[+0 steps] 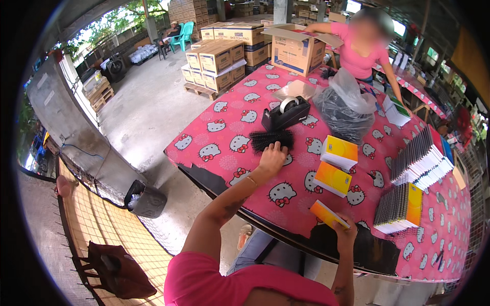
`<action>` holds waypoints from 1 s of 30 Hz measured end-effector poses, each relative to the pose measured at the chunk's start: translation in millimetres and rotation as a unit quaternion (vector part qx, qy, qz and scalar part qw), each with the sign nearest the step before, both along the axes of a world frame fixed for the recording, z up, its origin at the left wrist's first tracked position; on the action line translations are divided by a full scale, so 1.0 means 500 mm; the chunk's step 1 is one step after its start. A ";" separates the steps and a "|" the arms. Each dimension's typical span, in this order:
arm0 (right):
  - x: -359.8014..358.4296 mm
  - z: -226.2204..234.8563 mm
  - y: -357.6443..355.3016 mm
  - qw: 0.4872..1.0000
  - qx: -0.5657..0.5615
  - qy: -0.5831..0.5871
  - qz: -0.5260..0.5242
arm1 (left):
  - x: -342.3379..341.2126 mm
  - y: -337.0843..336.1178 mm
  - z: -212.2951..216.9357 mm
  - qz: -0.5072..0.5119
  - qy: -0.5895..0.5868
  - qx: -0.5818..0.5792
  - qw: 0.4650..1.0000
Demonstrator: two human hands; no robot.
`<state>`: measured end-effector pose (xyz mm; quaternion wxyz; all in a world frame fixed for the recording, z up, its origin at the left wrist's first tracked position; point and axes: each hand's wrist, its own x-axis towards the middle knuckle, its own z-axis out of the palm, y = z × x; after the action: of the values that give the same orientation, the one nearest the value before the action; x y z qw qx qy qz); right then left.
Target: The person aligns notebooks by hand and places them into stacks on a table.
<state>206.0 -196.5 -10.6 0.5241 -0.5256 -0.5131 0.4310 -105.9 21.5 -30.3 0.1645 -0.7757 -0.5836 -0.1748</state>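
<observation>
A bundle of black spiral binding coils (264,139) lies on the table, with my left hand (274,156) at its near edge. The fingers of that hand are curled down on the coils; how many they grip is hidden. Near the table's front edge, my right hand (345,228) holds a small orange-and-yellow notepad (326,213) by its right end. Two stacks of similar pads, a nearer yellow stack (333,178) and a farther yellow stack (341,150), sit between the hands and the plastic bag.
Behind the coils stands a black tape dispenser (287,113). A grey plastic bag (344,109) is beside it. Spiral-bound notebooks (398,208) are piled at the right. A co-worker (361,56) in pink stands across the pink patterned table (224,148), near an open carton (292,53).
</observation>
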 end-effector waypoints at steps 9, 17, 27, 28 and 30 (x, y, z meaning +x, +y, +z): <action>-0.006 -0.010 -0.001 1.000 0.022 0.009 -0.003 | 0.011 -0.030 0.007 -0.041 -0.124 0.021 0.991; -0.004 -0.014 0.017 0.999 0.019 0.034 0.028 | 0.192 -0.293 0.036 -0.184 -0.596 -0.202 0.755; 0.015 -0.021 0.023 1.000 0.020 -0.018 0.012 | 0.147 -0.293 0.172 -0.198 -0.457 -0.305 0.812; 0.014 -0.020 0.027 1.000 0.018 -0.020 0.013 | 0.138 -0.285 0.171 -0.217 -0.402 -0.261 0.850; 0.002 -0.016 0.039 0.999 0.043 -0.003 0.025 | 0.145 -0.285 0.159 -0.297 -0.358 -0.127 0.876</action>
<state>206.9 -177.1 -18.9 0.5342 -0.4907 -0.5454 0.4200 -33.3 -121.2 49.0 -0.2157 -0.8112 -0.3618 -0.4056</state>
